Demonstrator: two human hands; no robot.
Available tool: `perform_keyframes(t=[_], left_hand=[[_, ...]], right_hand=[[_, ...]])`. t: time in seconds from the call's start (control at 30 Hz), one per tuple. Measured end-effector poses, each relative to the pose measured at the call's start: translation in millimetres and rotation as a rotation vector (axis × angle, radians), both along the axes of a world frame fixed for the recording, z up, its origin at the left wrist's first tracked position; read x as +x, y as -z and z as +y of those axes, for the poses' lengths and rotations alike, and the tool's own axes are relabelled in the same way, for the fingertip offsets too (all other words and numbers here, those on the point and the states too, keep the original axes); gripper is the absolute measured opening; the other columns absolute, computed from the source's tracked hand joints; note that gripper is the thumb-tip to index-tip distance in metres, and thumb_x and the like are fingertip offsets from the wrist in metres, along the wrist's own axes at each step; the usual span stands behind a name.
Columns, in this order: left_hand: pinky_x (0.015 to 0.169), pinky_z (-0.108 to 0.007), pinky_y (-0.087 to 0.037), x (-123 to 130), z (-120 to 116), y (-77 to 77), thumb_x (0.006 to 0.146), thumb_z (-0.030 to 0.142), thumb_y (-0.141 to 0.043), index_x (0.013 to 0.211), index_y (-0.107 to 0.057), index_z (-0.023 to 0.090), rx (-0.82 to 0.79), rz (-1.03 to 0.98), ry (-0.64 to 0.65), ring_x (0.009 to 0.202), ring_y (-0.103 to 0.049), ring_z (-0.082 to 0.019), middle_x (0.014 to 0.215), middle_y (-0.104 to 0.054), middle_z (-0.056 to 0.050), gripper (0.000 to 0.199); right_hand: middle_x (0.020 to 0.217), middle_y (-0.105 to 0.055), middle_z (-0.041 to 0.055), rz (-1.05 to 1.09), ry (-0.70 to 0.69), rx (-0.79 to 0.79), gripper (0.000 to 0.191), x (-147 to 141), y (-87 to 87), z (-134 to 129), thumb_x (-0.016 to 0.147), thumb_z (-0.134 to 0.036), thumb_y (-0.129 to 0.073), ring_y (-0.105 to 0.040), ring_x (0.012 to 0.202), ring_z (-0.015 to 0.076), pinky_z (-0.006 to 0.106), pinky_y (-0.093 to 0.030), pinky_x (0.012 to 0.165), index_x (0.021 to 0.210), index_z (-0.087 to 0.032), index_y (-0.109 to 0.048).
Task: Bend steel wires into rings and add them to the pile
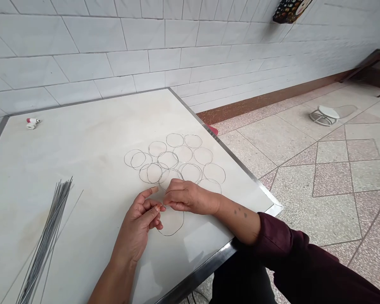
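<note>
My left hand [142, 219] pinches a thin wire ring [172, 233] between thumb and fingertips, near the table's front edge. Close against it, my right hand [190, 196] is closed on the same ring where the wire's ends seem to meet; the fingers hide that spot. The lower curve of the ring shows below both hands. Just beyond them several finished-looking wire rings [203, 155] lie flat on the white tabletop, some overlapping. To the left of my left hand lies a bundle of straight grey wires [47, 236], with a few strands splayed out.
The white table [91, 139] has a metal edge and stands by a tiled wall [91, 38]. Small red and white items [32, 123] lie at its far left corner. On the floor to the right is a low stool [327, 114]. Dark furniture [372, 63] stands farther back.
</note>
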State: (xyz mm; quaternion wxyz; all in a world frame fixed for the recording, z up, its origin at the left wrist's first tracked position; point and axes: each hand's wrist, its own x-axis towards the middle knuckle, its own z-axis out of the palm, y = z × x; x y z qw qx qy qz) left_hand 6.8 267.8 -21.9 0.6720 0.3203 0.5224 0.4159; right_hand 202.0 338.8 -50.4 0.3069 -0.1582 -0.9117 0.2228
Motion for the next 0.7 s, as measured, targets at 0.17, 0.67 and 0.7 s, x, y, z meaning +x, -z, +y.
perform_keyframes(t=[0.17, 0.67, 0.7], left_hand=[[0.079, -0.037, -0.054, 3.5, -1.4, -5.5, 0.082, 0.039, -0.067, 0.131, -0.052, 0.02, -0.004, -0.016, -0.049, 0.069, -0.058, -0.014, 0.081, -0.064, 0.001, 0.055], [0.072, -0.037, -0.057, 4.5, 0.5, -1.0, 0.076, 0.035, -0.069, 0.131, -0.051, 0.02, 0.038, 0.098, -0.125, 0.057, -0.054, -0.011, 0.077, -0.062, 0.004, 0.06], [0.074, -0.039, -0.057, 3.8, 1.1, -1.2, 0.076, 0.036, -0.068, 0.131, -0.051, 0.02, 0.047, 0.113, -0.122, 0.058, -0.056, -0.012, 0.076, -0.062, 0.003, 0.059]], right_hand=[[0.082, -0.061, 0.0047, 0.108, 0.145, -0.098, 0.01, -3.3, 1.4, 1.4, 0.094, -0.015, -0.052, -0.054, 0.078, 0.0147, 0.028, -0.052, 0.072, 0.09, -0.017, -0.061], [0.088, -0.064, 0.0065, -0.081, 0.104, 0.104, 0.018, -4.6, 5.5, 3.3, 0.101, -0.023, -0.044, -0.055, 0.083, 0.0166, 0.03, -0.05, 0.076, 0.096, -0.016, -0.061], [0.088, -0.064, 0.0064, -0.084, 0.119, 0.101, 0.018, -6.0, 6.4, 3.8, 0.101, -0.023, -0.045, -0.055, 0.083, 0.0165, 0.03, -0.05, 0.076, 0.096, -0.016, -0.061]])
